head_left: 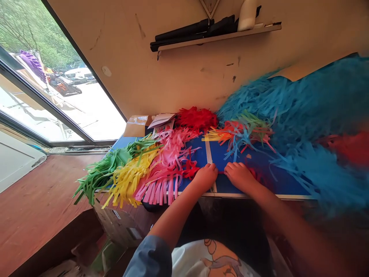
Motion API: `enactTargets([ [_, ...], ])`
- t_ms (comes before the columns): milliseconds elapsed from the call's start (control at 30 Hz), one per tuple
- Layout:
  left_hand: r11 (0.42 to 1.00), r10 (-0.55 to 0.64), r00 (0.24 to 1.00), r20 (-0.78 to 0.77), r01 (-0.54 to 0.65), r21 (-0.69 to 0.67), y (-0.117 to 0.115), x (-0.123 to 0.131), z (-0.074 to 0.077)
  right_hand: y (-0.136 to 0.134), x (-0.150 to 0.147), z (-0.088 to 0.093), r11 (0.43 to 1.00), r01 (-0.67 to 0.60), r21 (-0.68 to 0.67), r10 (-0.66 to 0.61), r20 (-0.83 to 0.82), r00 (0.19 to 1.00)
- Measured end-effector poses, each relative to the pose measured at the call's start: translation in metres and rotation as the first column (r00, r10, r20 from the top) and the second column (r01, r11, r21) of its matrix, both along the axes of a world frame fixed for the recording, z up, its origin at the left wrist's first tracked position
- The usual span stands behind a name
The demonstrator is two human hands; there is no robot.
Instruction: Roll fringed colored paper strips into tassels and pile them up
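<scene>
While pink fringe (168, 152), yellow fringe (129, 177) and green fringe (118, 158) lie already cut into strips, the red fringe (190, 168) near the blue table's (226, 187) front edge looks unfinished. The left hand (206, 176) and right hand (240, 176), fingers curled closed, apparently pinch its narrow middle.

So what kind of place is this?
Probably a small craft workshop, though it could be a room at home. Bright fringed strips lie in piles on a blue table, and a cardboard box shows lower down.
</scene>
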State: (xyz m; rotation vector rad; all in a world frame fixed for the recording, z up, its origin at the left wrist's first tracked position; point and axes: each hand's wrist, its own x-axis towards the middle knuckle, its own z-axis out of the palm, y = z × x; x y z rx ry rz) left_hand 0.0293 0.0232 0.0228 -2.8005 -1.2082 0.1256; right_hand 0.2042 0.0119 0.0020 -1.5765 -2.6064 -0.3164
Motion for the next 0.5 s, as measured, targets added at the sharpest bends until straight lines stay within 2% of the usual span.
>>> enactTargets([
  [233, 0.999, 0.049, 0.999, -0.008, -0.049, 0.019, -0.001, -0.028, 0.0, 0.0, 0.02, 0.005, 0.973, 0.163, -0.165, -0.175, -0.056, 0.983],
  [500, 0.997, 0.068, 0.997, 0.031, -0.068, 0.02, 0.007, -0.036, -0.002, 0.01, 0.016, 0.02, 0.864, 0.32, -0.389, -0.366, -0.049, 0.929],
])
